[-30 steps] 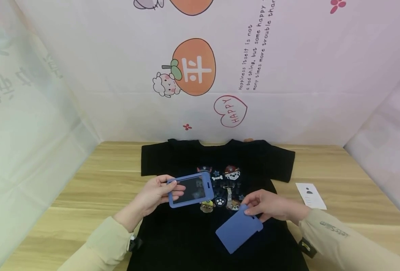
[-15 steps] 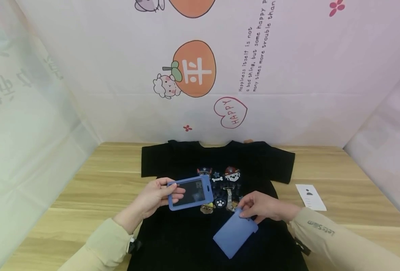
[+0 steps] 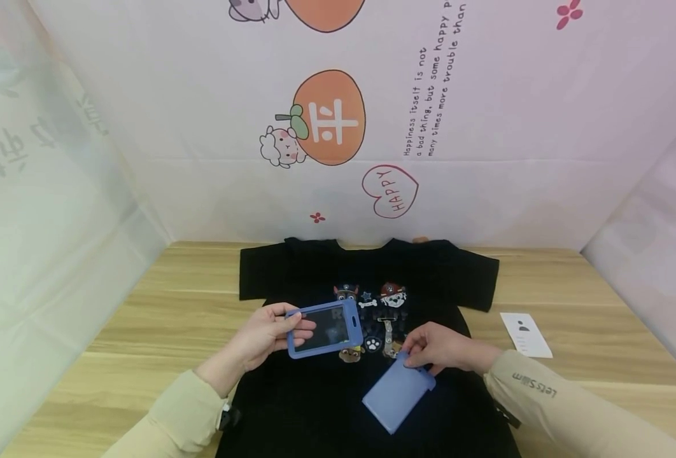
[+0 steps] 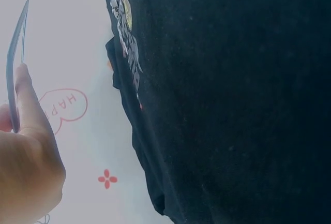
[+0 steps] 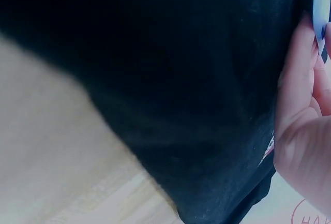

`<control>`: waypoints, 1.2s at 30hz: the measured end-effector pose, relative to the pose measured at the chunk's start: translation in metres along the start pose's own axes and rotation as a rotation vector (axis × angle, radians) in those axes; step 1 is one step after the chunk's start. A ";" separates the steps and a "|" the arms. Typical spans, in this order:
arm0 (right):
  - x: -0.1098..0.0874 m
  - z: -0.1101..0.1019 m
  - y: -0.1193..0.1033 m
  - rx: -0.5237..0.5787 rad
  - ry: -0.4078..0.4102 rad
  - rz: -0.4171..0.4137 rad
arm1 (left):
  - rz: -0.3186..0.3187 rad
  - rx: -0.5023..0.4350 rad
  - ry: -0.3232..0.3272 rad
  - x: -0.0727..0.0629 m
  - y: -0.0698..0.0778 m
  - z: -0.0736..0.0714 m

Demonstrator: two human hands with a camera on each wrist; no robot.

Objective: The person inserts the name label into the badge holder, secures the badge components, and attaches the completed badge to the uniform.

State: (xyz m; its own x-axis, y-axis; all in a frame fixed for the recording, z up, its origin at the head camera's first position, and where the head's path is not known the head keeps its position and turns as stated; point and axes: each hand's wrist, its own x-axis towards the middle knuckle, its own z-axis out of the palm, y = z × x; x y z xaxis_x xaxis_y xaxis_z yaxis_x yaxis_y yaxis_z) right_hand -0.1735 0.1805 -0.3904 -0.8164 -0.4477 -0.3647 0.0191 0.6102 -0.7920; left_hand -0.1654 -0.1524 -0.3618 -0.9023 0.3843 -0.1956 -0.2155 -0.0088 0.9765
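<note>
My left hand (image 3: 260,337) grips the near left end of a blue badge holder frame (image 3: 351,310), thumb on its face and fingers behind the clear window. The left wrist view shows this frame (image 4: 11,74) edge-on. To the right and lower, my right hand (image 3: 447,346) pinches the slotted end of a matching flat blue badge cover (image 3: 398,394), which slants down to the left. In the right wrist view only a strip of the cover (image 5: 321,6) shows past the fingers. The two blue pieces are apart, both over a black T-shirt (image 3: 303,410).
A clear strap with a metal clip (image 3: 387,332) lies on the shirt's printed front, between the hands. On the wooden table (image 3: 160,318), a white card (image 3: 526,335) lies right of the shirt. A printed cloth wall (image 3: 212,191) stands behind.
My right hand has shifted slightly left and down with the blue cover, whose face now looks lighter. The left hand and frame sit slightly lower in the view, as does the whole scene.
</note>
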 end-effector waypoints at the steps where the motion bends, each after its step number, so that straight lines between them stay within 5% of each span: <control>1: 0.000 0.000 0.000 -0.006 0.002 -0.003 | 0.001 -0.002 -0.002 0.000 0.000 0.000; 36: -0.024 -0.031 0.004 0.202 -0.045 -0.104 | -0.013 -0.028 -0.029 0.004 -0.006 0.008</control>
State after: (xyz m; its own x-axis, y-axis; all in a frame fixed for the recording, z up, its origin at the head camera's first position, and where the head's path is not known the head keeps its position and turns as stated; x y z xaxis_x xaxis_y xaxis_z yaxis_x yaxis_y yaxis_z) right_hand -0.1715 0.2141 -0.3693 -0.7938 -0.5325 -0.2938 0.0551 0.4181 -0.9067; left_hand -0.1647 -0.1437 -0.3674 -0.8883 0.4109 -0.2054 -0.2381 -0.0296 0.9708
